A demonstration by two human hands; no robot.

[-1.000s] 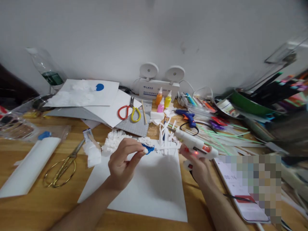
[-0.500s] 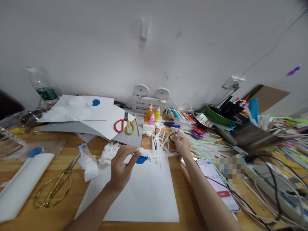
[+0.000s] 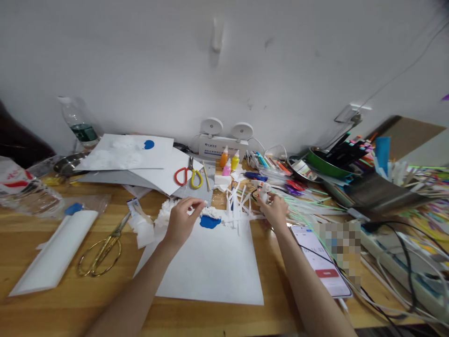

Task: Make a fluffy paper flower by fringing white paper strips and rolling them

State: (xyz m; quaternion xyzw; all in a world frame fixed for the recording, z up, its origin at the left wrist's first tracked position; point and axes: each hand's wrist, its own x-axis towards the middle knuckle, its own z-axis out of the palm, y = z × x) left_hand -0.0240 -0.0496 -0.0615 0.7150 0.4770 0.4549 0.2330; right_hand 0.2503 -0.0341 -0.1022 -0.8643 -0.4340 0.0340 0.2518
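My left hand (image 3: 183, 219) is closed in a pinch, with a small white paper bit at its fingertips. It hovers just left of a blue cutout (image 3: 210, 222), whose upper edge carries crumpled white bits. The cutout lies on a white paper sheet (image 3: 210, 267). Behind my left wrist sits a pile of white crumpled paper bits (image 3: 165, 211), partly hidden. My right hand (image 3: 276, 209) is wrapped round a white glue gun (image 3: 264, 189) beside a heap of white paper strips (image 3: 238, 206).
Gold-handled scissors (image 3: 101, 255) and rolled white paper (image 3: 56, 252) lie on the left. Red-and-yellow scissors (image 3: 189, 174) rest behind on paper sheets. Small paint bottles (image 3: 227, 167) stand near the wall. A phone (image 3: 321, 262), cables and a power strip (image 3: 389, 267) crowd the right.
My left hand has drawn back from the blue cutout's top edge, uncovering more of it. My right hand stays round the glue gun. The whole view has shifted slightly.
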